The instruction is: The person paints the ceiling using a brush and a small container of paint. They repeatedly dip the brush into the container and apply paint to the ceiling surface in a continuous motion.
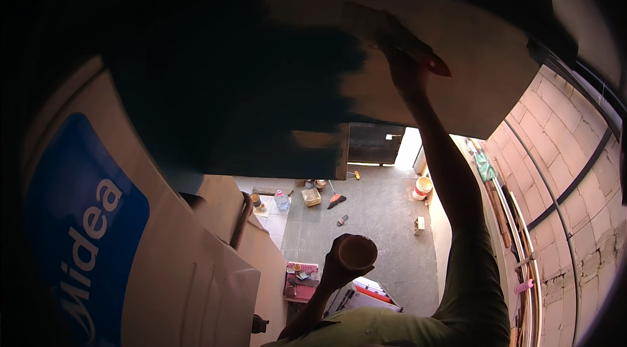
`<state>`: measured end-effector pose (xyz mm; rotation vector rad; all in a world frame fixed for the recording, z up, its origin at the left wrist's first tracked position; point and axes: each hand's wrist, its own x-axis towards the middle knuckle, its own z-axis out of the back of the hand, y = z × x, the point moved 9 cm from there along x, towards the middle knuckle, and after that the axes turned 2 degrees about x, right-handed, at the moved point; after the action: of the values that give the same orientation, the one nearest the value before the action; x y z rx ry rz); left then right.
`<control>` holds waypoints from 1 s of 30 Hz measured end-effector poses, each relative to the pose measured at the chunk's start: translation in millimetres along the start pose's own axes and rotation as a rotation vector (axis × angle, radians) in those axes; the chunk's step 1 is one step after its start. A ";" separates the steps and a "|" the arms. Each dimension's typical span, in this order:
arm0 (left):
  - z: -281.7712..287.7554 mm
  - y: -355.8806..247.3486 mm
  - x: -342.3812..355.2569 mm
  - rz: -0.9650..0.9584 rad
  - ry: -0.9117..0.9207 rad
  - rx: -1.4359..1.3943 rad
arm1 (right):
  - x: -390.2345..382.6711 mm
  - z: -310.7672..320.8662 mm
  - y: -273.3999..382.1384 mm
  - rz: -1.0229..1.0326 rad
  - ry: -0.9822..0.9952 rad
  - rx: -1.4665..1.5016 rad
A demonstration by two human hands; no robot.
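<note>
Overhead, my right hand [403,67] is raised and closed round a wide paintbrush [434,63] with a red handle end. The brush's broad head lies against a flat overhead panel [483,53], close to the edge of a dark blue painted area [261,86]. The panel's right part is bare light brown, and deep shadow blurs the bristles. Lower down, my left hand [332,274] holds a round cup [358,253] from its left side, mouth upward. The cup's inside looks brownish; how full it is, I cannot tell.
A white appliance or box with a blue panel [124,177] stands close at left. Far below on the grey floor [385,236] are a broom head [336,201], a bucket [423,187], a square tub [311,197] and a pink tray [302,289]. Long pipes [516,236] lean along the right block wall [555,151].
</note>
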<state>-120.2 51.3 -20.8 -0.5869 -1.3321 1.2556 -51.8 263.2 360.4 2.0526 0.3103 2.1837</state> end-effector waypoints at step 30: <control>13.9 9.3 -12.6 0.019 -0.019 0.014 | -40.4 116.7 -51.6 -0.065 0.170 0.102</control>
<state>-133.2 38.4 -30.8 -0.5798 -1.3352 1.2878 64.9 311.0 315.4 1.8792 0.5095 2.3526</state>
